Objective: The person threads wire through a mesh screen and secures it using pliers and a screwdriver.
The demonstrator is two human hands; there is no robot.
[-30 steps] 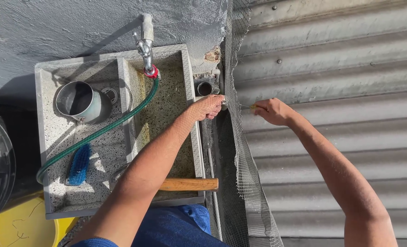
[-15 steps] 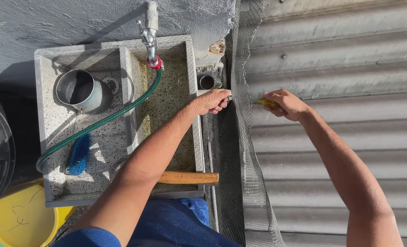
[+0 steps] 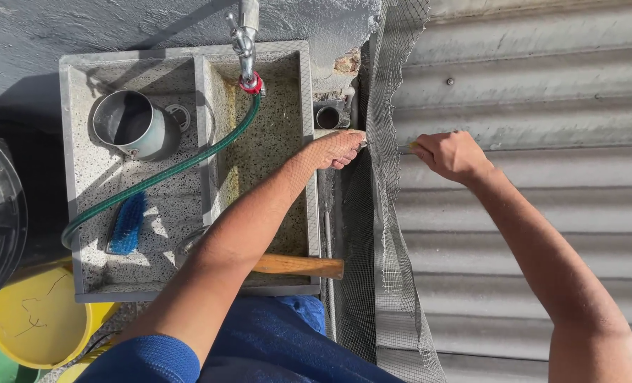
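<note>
My left hand (image 3: pixel 338 149) reaches across the stone sink (image 3: pixel 305 106) and pinches the edge of a wire mesh (image 3: pixel 383 234) that hangs beside a corrugated metal sheet (image 3: pixel 529 92). My right hand (image 3: pixel 449 154) is closed around a small tool with a yellow tip, held against the mesh a little right of the left hand. Only the tip of the tool shows; the rest is hidden in the fist.
A two-basin stone sink holds a metal mug (image 3: pixel 128 126), a blue brush (image 3: pixel 125 225) and a green hose (image 3: pixel 167 174) from the tap (image 3: pixel 245 42). A wooden handle (image 3: pixel 298 266) lies across the sink's near edge. A yellow bucket (image 3: pixel 35 315) stands at lower left.
The view has shifted slightly. My right hand has turned and closed more tightly on the tool at the mesh; my left hand stays on the mesh edge.
</note>
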